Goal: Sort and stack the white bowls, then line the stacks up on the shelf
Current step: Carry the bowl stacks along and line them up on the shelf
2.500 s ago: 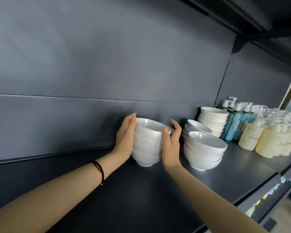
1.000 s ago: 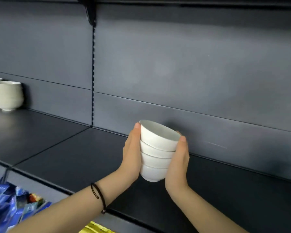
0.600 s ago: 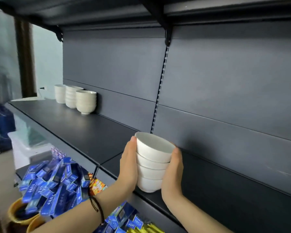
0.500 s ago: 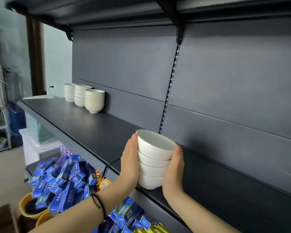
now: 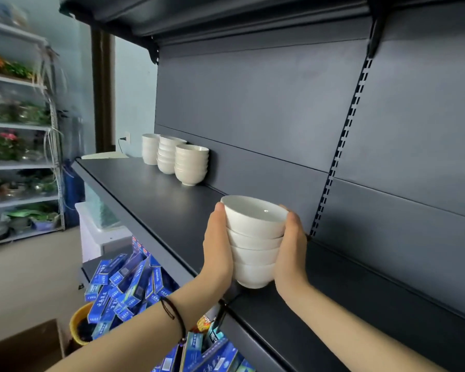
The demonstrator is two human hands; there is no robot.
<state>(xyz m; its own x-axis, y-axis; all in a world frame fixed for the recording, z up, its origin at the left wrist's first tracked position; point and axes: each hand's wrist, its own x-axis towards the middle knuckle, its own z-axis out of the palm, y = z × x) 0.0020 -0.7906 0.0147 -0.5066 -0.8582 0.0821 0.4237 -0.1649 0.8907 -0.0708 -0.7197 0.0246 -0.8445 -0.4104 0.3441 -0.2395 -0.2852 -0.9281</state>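
A stack of white bowls (image 5: 254,241) hangs just above the dark shelf (image 5: 151,194), held between both palms. My left hand (image 5: 216,249) presses its left side with the thumb up at the top rim. My right hand (image 5: 291,251) clasps the right side, thumb near the rim. Further left along the shelf, against the back panel, three other stacks stand in a row: the nearest stack (image 5: 191,165), the middle stack (image 5: 168,155) and the far stack (image 5: 149,149).
A slotted upright (image 5: 338,146) runs down the back panel just right of the held stack. Below the shelf lies a heap of blue boxes (image 5: 124,283) over a yellow bucket (image 5: 77,327). A white rack with plants (image 5: 19,130) stands at far left.
Both hands have lifted the stack off the shelf on the right and carried it left along the shelf. The row of three stacks has come into view and drawn closer.
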